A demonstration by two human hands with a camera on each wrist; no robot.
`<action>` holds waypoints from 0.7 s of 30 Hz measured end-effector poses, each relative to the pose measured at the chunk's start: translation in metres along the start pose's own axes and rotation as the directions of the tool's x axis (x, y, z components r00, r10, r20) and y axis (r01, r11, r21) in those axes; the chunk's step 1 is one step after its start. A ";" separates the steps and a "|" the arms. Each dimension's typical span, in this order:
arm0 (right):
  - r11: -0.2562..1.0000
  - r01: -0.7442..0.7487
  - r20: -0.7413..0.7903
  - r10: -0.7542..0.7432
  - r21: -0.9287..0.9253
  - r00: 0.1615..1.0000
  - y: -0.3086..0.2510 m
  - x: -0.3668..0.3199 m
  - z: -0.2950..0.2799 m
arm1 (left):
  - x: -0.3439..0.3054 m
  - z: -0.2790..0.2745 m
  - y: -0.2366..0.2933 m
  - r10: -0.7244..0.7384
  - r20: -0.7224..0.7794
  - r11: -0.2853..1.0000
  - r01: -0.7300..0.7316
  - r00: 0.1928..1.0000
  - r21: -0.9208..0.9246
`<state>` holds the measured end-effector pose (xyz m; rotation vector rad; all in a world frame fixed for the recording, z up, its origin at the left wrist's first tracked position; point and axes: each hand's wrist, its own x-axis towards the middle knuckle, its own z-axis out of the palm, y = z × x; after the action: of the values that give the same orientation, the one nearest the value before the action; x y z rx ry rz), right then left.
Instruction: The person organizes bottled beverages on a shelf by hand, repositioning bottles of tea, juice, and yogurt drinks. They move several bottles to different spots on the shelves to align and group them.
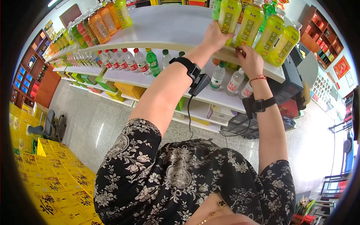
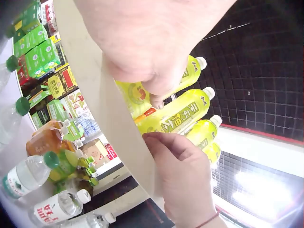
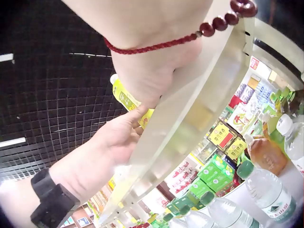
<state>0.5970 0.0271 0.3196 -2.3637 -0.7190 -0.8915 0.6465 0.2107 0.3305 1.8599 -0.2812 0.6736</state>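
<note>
My left hand (image 1: pixel 214 38) grips the lower part of the leftmost yellow drink bottle (image 1: pixel 229 17), its thumb across the front near the base. That bottle stands upright at the front edge of the curved white top shelf (image 1: pixel 165 28). My right hand (image 1: pixel 250 60) has its fingers curled at the shelf edge, by the base of the second yellow drink bottle (image 1: pixel 249 20). In the left wrist view the right thumb and forefinger meet right at that bottle's base (image 2: pixel 152 124); I cannot tell whether they pinch anything. Two more yellow bottles (image 1: pixel 270 33) line up to the right.
Orange and green drink bottles (image 1: pixel 99 28) stand along the shelf's left part. On the lower shelf are water bottles (image 1: pixel 217 77) and red-capped bottles (image 1: pixel 140 60). Dark crates (image 1: pixel 243 125) are at the right end, and yellow cartons (image 1: pixel 60 180) are stacked at the lower left.
</note>
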 end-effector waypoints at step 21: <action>0.997 0.067 -0.056 -0.065 0.032 0.996 -0.005 -0.002 -0.001 | -0.012 -0.001 0.025 0.081 -0.185 0.980 -0.045 0.979 0.193</action>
<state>0.5922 0.0294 0.3204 -2.2886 -0.7883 -0.9603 0.6244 0.2003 0.3435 1.9531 -0.1552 0.9447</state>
